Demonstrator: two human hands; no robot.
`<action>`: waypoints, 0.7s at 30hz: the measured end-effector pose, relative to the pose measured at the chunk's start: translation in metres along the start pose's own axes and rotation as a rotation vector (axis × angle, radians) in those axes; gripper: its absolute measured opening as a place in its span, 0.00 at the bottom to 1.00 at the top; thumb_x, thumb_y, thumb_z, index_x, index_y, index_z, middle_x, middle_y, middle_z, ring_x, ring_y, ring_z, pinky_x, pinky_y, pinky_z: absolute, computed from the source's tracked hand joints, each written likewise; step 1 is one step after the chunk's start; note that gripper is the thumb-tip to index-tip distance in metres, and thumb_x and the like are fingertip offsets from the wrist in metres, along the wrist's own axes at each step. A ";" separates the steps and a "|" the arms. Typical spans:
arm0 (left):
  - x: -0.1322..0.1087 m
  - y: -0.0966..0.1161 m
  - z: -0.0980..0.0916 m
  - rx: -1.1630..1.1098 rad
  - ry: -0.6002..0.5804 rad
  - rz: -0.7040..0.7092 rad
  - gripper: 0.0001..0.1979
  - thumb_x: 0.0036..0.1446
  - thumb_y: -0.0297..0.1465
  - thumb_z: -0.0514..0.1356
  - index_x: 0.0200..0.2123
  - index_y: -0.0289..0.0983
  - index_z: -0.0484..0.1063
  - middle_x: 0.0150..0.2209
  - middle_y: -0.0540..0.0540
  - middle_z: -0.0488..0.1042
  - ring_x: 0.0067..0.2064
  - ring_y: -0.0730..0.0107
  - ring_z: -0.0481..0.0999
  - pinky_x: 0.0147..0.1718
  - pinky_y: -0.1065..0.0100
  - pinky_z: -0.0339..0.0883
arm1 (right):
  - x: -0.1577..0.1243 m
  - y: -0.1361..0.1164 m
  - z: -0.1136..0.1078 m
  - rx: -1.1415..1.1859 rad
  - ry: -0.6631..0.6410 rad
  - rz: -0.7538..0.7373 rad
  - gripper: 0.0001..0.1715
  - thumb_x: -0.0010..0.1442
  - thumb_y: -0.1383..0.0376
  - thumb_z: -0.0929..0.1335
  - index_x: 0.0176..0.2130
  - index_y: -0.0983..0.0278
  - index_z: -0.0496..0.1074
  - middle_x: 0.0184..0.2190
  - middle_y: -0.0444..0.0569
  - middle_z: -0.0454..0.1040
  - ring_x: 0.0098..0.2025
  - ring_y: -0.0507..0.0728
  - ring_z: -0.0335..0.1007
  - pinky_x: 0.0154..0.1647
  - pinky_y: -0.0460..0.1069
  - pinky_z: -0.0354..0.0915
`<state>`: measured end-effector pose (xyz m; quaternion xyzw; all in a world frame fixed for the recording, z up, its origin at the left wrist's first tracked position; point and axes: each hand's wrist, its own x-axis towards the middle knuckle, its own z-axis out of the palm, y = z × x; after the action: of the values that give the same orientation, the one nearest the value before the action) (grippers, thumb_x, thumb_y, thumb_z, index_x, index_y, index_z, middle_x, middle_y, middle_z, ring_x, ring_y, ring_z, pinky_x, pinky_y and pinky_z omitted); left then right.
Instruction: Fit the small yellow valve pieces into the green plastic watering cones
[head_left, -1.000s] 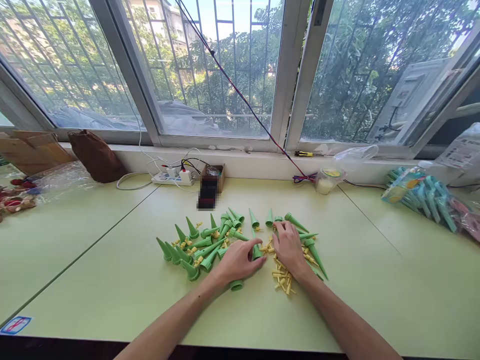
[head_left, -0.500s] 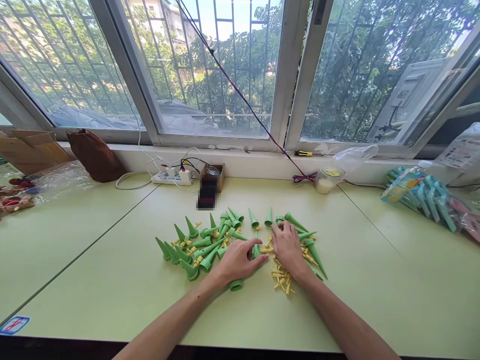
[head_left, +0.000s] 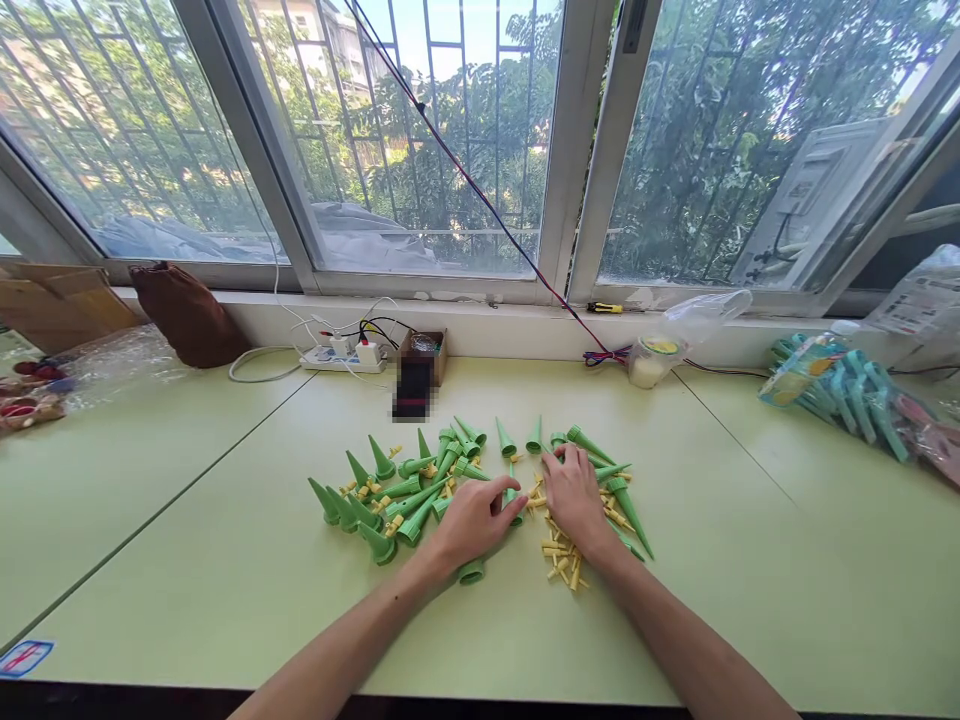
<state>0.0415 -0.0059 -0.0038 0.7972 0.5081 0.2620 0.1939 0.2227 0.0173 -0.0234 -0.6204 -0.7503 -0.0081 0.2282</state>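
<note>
My left hand [head_left: 474, 518] is curled around a green plastic cone-shaped spike [head_left: 514, 510], with thumb and index finger at its sides and the point away from me. Another green spike [head_left: 472, 572] pokes out from beneath that wrist. My right hand [head_left: 574, 490] rests palm down among the pieces, fingers bent together; what lies under the fingertips is hidden. Small yellow plastic fittings [head_left: 556, 550] are heaped beside and under it. Left of my hands, several green spikes [head_left: 379, 543] stand or lie with yellow fittings [head_left: 394, 525] among them.
Pale green tabletop [head_left: 225, 590] runs up to the windowsill. At the back are a power strip [head_left: 341, 357], a small cardboard box [head_left: 433, 345] and a plastic cup [head_left: 649, 362]. Bagged blue items [head_left: 862, 400] lie right; a brown bag [head_left: 187, 315] stands left.
My left thumb and index finger have drawn slightly closer around the green spike, which has shifted a little. The right hand stays almost in place. The view moved slightly.
</note>
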 end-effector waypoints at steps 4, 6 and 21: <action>-0.001 0.001 -0.001 0.001 0.010 0.013 0.15 0.65 0.40 0.55 0.40 0.38 0.78 0.20 0.54 0.66 0.23 0.73 0.62 0.29 0.69 0.55 | 0.000 -0.002 -0.004 0.047 0.038 -0.008 0.10 0.66 0.67 0.65 0.42 0.64 0.77 0.45 0.58 0.68 0.49 0.64 0.62 0.50 0.56 0.64; -0.001 0.002 -0.001 0.004 0.010 0.016 0.15 0.65 0.39 0.55 0.40 0.38 0.78 0.20 0.53 0.66 0.23 0.73 0.63 0.29 0.69 0.56 | 0.000 -0.003 -0.005 0.061 0.037 -0.013 0.09 0.66 0.65 0.66 0.40 0.64 0.77 0.46 0.58 0.68 0.50 0.64 0.62 0.52 0.56 0.64; -0.001 0.001 0.000 0.032 0.005 0.023 0.15 0.66 0.40 0.54 0.38 0.38 0.78 0.20 0.52 0.68 0.24 0.72 0.64 0.30 0.69 0.57 | 0.000 0.000 0.006 0.104 0.085 -0.038 0.09 0.64 0.73 0.63 0.37 0.64 0.73 0.45 0.60 0.68 0.48 0.66 0.61 0.50 0.60 0.64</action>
<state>0.0421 -0.0070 -0.0037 0.8055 0.5035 0.2579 0.1767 0.2208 0.0192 -0.0292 -0.5926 -0.7509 0.0003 0.2915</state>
